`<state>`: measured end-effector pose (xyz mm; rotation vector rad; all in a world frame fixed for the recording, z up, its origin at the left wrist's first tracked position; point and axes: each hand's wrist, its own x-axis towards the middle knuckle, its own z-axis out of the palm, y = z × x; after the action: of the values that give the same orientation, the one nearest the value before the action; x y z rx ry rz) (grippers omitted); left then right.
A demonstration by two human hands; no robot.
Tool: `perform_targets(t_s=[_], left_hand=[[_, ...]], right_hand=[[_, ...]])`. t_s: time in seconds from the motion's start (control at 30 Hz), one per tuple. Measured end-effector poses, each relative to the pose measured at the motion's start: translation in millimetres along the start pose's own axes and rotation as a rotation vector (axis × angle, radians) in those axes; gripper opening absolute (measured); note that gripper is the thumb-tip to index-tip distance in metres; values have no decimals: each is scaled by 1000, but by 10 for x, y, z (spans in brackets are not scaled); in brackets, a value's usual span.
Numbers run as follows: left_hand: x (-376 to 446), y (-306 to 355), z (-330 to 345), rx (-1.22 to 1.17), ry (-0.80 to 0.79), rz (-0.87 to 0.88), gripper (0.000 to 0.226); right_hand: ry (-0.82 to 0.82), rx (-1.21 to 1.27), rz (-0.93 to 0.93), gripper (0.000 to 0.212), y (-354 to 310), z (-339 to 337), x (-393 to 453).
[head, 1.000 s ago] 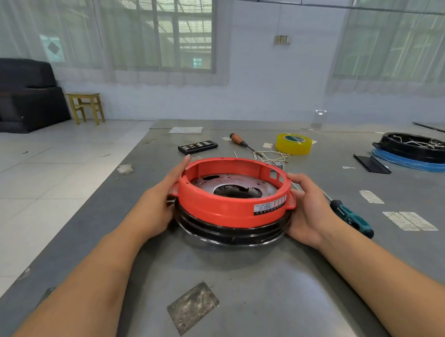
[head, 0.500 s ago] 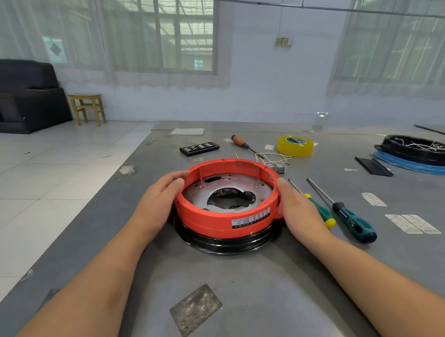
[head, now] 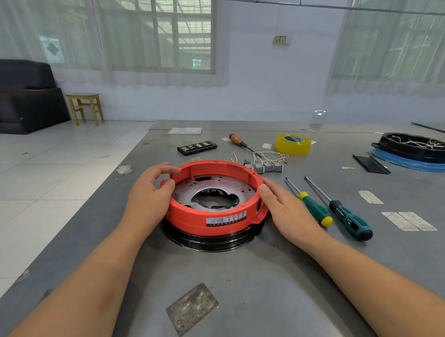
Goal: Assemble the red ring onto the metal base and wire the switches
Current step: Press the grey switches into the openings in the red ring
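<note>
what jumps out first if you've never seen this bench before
The red ring in the middle of the grey table grabs the eye, sitting on a black base with a metal plate inside it. The left hand curls over its left rim and the right hand lies flat against its right side. Behind it is a yellow tape roll, and two green screwdrivers lie to the right.

Both hands reach forward, the left hand (head: 150, 191) with fingers curled, the right hand (head: 288, 211) flat.
</note>
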<state>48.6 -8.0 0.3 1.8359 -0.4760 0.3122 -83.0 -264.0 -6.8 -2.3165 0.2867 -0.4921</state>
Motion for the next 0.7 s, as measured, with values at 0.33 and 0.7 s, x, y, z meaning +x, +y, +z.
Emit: perform_targets(t_s=[0.33,0.7], left_hand=[[-578,788,588,764,-123,751,34],[-380,444,482,1050,-73,791,15]], right_hand=[[22,26,14,43,13,4,11],[1,-282,-44,41,133,221,244]])
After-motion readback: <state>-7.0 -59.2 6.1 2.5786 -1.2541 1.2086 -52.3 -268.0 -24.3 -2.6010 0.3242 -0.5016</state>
